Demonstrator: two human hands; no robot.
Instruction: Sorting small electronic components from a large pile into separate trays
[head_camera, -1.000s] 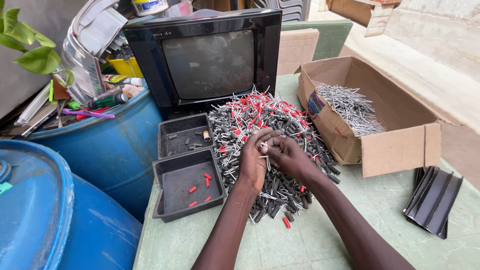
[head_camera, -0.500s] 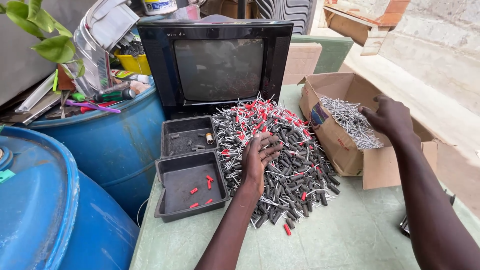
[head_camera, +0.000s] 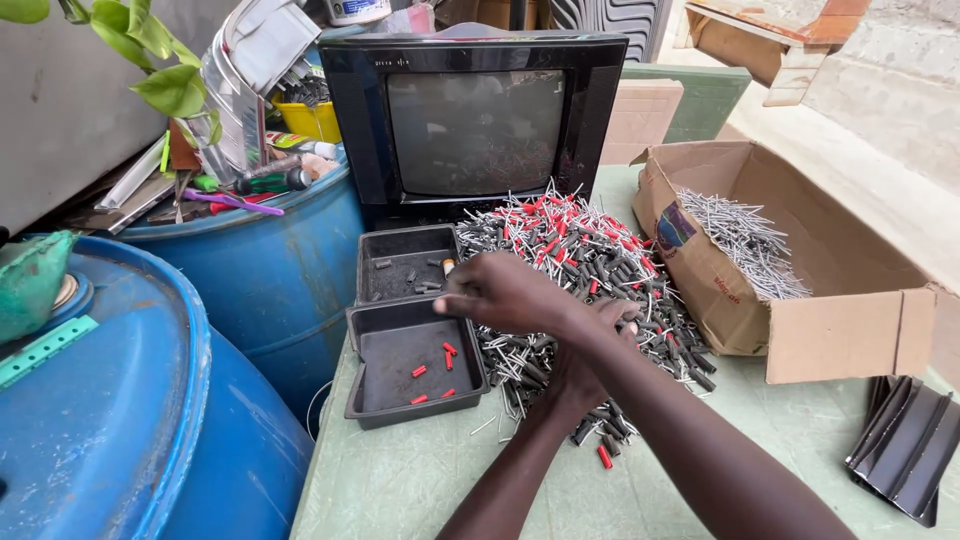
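Both hands cross above the heap of red and black sleeved pins (head_camera: 590, 270). Reaching leftward, the right hand (head_camera: 510, 292) pinches something too small to identify over the near black tray (head_camera: 372, 400) holding red pieces. Beneath its wrist, the left hand (head_camera: 585, 350) rests in the heap, grip hidden. Farther right stands a cardboard box (head_camera: 850, 335) of metal pins.

Matt black plastic trays (head_camera: 415, 375), seemingly; rough cardboard box (head_camera: 840, 335)
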